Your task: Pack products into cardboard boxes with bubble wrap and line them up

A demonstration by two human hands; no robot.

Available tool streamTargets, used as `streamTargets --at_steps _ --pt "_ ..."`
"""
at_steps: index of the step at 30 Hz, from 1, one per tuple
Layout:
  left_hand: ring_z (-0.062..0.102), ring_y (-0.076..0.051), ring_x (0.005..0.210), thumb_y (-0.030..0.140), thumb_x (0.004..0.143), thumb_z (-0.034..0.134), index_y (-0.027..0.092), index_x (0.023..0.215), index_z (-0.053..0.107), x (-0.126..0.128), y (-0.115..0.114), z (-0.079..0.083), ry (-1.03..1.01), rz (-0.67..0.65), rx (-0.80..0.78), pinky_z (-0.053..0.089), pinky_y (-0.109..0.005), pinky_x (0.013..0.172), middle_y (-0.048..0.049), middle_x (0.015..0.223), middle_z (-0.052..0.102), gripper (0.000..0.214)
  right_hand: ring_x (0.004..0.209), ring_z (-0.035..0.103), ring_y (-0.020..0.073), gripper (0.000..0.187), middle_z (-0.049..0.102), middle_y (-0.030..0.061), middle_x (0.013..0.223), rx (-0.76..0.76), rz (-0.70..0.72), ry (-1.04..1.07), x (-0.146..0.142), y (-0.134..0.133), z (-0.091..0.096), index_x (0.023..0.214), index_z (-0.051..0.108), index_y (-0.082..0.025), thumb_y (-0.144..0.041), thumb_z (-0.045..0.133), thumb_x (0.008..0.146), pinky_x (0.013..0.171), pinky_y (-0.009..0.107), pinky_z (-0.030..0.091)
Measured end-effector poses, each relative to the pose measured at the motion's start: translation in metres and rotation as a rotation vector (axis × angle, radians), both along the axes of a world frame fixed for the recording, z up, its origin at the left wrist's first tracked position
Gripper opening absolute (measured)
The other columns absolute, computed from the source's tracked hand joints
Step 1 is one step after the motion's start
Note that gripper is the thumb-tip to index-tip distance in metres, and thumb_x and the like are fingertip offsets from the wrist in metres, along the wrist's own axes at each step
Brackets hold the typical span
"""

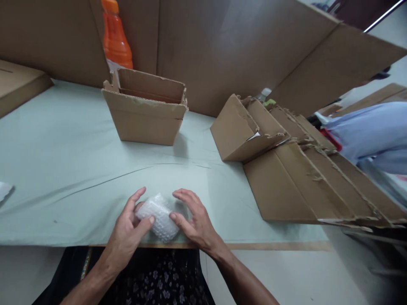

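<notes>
Hands (pixel 127 231) (pixel 199 222) either side of bubble-wrapped bundle (pixel 163 221)

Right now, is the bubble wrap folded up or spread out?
Folded up: the bubble wrap makes a compact bundle, not a flat sheet, between the left hand and right hand.

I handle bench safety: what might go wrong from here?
The clear bubble-wrap bundle is near the front edge of the pale green table; with the right grip spread open, it might fall. The left grip has its thumb on the wrap; pressure could pop bubbles. Slanted brown cardboard boxes at the right seem to overhang the table; a bump might tip them.
</notes>
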State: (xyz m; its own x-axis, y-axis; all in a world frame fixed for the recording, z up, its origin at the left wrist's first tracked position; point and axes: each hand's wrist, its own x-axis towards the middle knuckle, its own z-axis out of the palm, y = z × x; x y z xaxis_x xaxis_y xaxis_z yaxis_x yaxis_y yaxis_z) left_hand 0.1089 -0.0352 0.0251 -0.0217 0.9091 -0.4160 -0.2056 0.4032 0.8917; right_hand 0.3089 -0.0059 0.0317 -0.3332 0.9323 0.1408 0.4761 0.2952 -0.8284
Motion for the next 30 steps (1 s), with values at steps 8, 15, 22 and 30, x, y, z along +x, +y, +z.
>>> streamTargets --at_steps 8,15,22,30 --pt "0.07 -0.02 0.087 0.04 0.088 0.065 0.018 0.149 0.045 -0.005 0.015 -0.007 0.391 -0.111 0.328 0.059 -0.034 0.081 -0.007 0.102 0.071 0.068 0.073 0.052 0.0128 0.023 0.061 -0.0023 0.077 -0.325 0.105 0.146 -0.005 0.022 -0.004 0.088 0.067 -0.018 -0.039 0.072 0.086 0.068 0.025 0.042" --pt "0.056 -0.031 0.132 0.029 0.093 0.057 0.02 0.128 0.062 -0.04 0.121 0.053 1.108 0.108 1.001 0.045 -0.054 0.113 -0.0138 0.136 0.063 0.037 0.072 0.054 0.0139 0.021 0.061 -0.0009 0.079 -0.367 -0.057 0.267 0.003 0.03 -0.02 0.093 0.062 -0.019 -0.037 0.07 0.083 0.067 0.025 0.043" --pt "0.066 -0.029 0.114 0.018 0.089 0.051 0.014 0.101 0.069 -0.05 0.227 0.096 1.424 0.055 1.081 0.027 -0.058 0.122 -0.0111 0.1 0.074 0.023 0.071 0.053 0.0134 0.024 0.058 -0.002 0.075 -0.404 -0.089 0.313 0.006 0.03 -0.024 0.087 0.063 -0.018 -0.04 0.072 0.081 0.068 0.025 0.043" --pt "0.069 -0.022 0.089 0.016 0.09 0.048 0.024 0.093 0.065 -0.064 0.146 0.09 1.405 -0.027 1.215 0.027 -0.057 0.123 0.0 0.087 0.072 0.02 0.078 0.062 0.0198 0.026 0.068 0.0044 0.082 -0.13 -0.379 0.345 0.034 0.034 0.002 0.087 0.067 -0.02 -0.046 0.071 0.088 0.07 0.031 0.051"
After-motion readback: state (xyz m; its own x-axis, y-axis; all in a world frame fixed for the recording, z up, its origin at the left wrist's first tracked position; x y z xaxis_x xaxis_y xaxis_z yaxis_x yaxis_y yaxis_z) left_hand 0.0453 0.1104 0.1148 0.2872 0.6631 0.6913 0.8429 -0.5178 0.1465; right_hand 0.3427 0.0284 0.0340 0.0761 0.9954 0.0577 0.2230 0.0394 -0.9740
